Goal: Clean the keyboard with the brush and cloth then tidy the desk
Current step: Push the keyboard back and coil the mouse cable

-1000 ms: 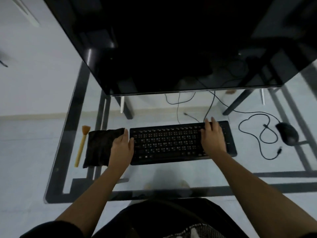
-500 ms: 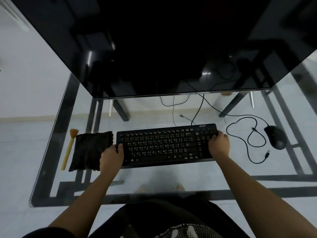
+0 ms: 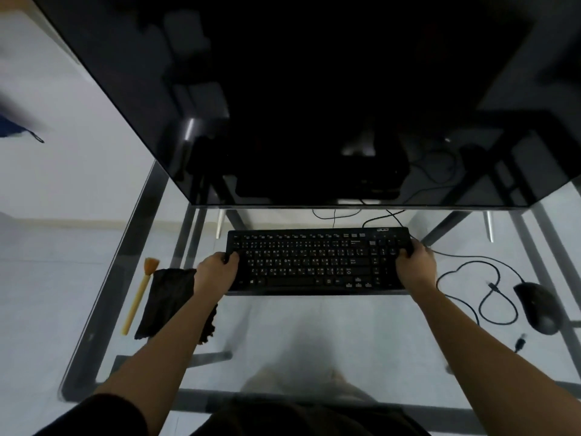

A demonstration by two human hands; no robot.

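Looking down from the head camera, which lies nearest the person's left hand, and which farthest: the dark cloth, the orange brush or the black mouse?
From the left hand:
1. Dark folded cloth, right beside it.
2. Orange-bristled brush with pale handle, just past the cloth.
3. Black computer mouse, far across the desk.

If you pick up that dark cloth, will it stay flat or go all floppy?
Probably floppy: the cloth lies wrinkled and flat on the glass desk, with a ragged edge. It likely weighs little. It probably won't roll, unlike perhaps the round-handled brush beside it.

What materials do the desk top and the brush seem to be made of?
Desk top: clear glass, glossy; the floor and the dark frame show through it. Brush: pale yellow handle, probably wood or plastic, with orange bristles; too small to tell which.
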